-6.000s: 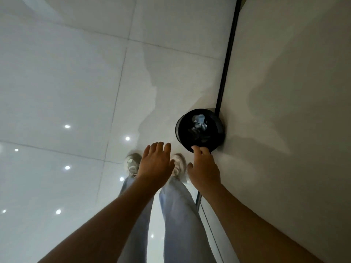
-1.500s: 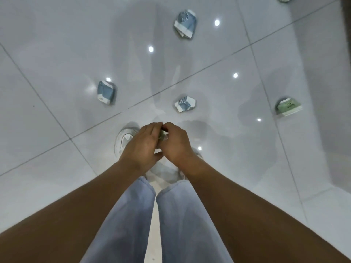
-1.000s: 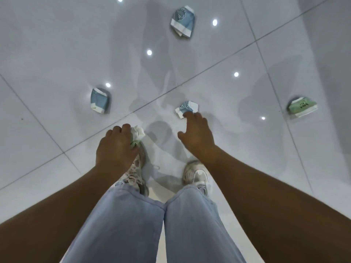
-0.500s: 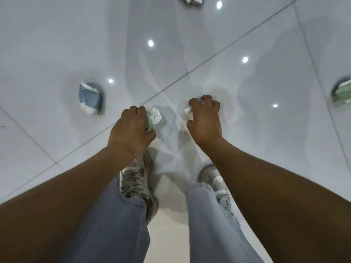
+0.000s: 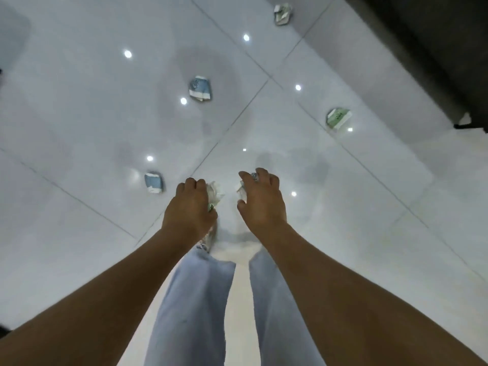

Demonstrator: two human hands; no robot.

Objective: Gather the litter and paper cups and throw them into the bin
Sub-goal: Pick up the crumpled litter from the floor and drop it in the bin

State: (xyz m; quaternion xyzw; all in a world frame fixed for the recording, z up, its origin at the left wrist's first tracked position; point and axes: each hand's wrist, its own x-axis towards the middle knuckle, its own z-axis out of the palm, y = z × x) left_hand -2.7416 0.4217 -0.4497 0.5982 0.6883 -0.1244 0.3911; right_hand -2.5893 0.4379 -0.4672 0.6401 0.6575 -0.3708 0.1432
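A glossy white tiled floor [image 5: 79, 122] reflected small ceiling lights. Light blue trouser legs [image 5: 190, 307] stood below; dark furniture [image 5: 427, 48] filled the upper right corner.

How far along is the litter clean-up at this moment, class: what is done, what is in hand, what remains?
Done: nothing can be confirmed, since the bin is out of view. In hand: the left hand grips a crumpled white paper, and the right hand grips a crushed cup. Left: four crushed cups lie on the floor, two blue and two green.
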